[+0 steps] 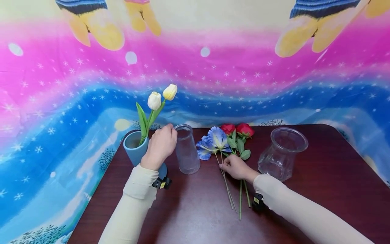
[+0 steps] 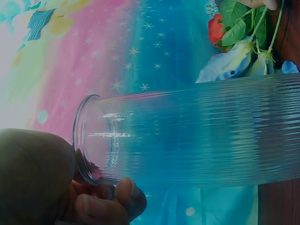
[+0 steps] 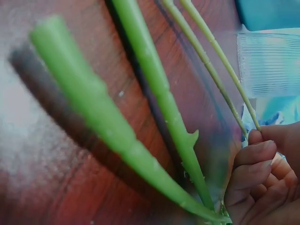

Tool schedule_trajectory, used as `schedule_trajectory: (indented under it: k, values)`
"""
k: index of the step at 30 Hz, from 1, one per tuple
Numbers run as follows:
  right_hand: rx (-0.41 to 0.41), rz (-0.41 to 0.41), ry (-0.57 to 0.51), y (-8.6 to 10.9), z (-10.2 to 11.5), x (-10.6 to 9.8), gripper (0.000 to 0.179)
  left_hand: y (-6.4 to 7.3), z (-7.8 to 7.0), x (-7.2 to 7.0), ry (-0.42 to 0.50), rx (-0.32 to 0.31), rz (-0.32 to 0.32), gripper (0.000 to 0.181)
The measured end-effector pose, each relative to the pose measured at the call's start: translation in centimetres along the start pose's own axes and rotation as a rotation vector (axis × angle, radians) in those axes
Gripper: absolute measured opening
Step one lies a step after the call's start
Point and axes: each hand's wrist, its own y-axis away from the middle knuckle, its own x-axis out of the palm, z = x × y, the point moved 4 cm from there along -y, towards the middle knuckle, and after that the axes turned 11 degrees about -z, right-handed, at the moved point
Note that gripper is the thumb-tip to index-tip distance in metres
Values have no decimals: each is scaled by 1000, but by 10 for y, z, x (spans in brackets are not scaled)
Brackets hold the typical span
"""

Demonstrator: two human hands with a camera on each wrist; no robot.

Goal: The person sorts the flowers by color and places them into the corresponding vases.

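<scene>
My left hand (image 1: pixel 161 145) grips the rim of a tall ribbed glass vase (image 1: pixel 188 157), thumb and fingers at its mouth in the left wrist view. The vase stands tilted slightly on the table. With thumb and fingertips my right hand (image 1: pixel 237 167) pinches the thin stems of two blue flowers (image 1: pixel 218 137), just below the blooms. Two red roses (image 1: pixel 244 129) with green leaves lie behind and beside that hand. Their thick green stems (image 3: pixel 154 79) stretch along the table in the right wrist view.
Left of the glass vase is a blue vase (image 1: pixel 131 149) holding two white-yellow tulips (image 1: pixel 154 100), partly hidden by my left hand. A wide-mouthed glass vase (image 1: pixel 281 152) stands on the right. A patterned cloth (image 1: pixel 207 74) hangs behind the dark wooden table (image 1: pixel 332 189).
</scene>
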Motion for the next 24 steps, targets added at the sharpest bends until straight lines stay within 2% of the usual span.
schedule_trajectory:
  k: [8,16,24]
  values:
    - [-47,-93,-29,7,7,-12,43,1,0,0,17,-3,-2,28]
    - [-35,-143,-92,14,15,-19,42,1,2,2,29,-5,2,29]
    - [-20,-248,-131,19,28,-31,37,1,2,3,40,-6,-3,30]
